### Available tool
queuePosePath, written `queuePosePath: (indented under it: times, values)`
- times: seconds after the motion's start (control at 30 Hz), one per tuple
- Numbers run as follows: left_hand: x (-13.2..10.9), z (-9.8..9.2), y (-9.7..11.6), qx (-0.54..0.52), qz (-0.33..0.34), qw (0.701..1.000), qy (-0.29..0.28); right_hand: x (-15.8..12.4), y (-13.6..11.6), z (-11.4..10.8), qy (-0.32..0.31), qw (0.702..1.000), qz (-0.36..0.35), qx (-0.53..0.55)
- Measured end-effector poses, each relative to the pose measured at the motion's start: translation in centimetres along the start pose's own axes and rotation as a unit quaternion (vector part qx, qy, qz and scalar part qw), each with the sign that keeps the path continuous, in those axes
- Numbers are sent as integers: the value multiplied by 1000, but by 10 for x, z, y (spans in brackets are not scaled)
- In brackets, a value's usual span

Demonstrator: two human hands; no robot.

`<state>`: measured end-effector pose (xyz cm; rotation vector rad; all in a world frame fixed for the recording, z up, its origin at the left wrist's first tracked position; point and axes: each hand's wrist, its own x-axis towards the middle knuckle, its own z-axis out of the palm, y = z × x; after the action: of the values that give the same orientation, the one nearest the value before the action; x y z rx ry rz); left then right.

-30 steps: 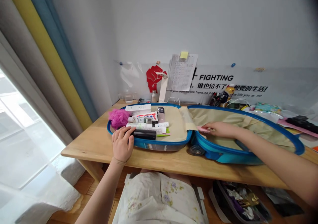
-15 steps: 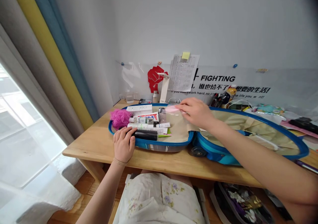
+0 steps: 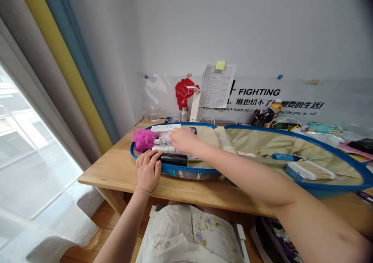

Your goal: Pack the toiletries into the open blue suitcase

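My left hand lies over the near left rim of the open blue suitcase, its fingers spread and resting on a glossy black item. In the left half of the case, my right hand is closed above the toiletries. A clear, faintly pink plastic packet shows at its fingertips, mostly hidden. Under and beside that hand lie a small clear bottle and a white tube. A pink bath puff sits at the left end, and a white box lies along the back.
In the right half of the suitcase are a box of cotton swabs and a blue item. Behind stand a white lamp, a small jar and an orange-labelled bottle. A wooden desk holds everything.
My right hand has moved left and down from the middle of the case to the toiletries, carrying the pinkish packet. The left hand stays on the rim. The view has shifted slightly.
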<state>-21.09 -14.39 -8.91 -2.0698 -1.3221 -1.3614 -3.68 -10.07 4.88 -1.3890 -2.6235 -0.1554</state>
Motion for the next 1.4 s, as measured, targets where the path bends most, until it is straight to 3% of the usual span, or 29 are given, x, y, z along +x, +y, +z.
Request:
queuePosePath:
  times: [0.13,0.27,0.43,0.6,0.77,0.87,0.97,1.1,1.23,1.4]
  values:
    - [1,0,0,5,15,1000,9,22,-10,7,-19,996,-34,84]
    - [2,0,0,4,16,1000,11,32,16,9,23,981,-28,188]
    - [1,1,0,-1,1,1000,5,24,45,24,-23,982,-55,178]
    - [0,1,0,2,11,1000,6,17,36,40,-74,977,-92,178]
    - [1,0,1,6,16,1000,9,16,41,26,-68,977,-94,182]
    - [2,-1,1,6,18,1000,11,3,70,2,-25,981,-61,183]
    - [2,0,0,6,17,1000,9,-23,119,-24,14,981,37,190]
    - [0,2,-1,4,14,1000,11,-75,190,-44,-65,968,202,136]
    - [0,3,0,2,13,1000,16,-130,239,-33,-168,946,261,92]
    - [1,3,0,10,28,999,21,-173,264,9,-232,929,282,62]
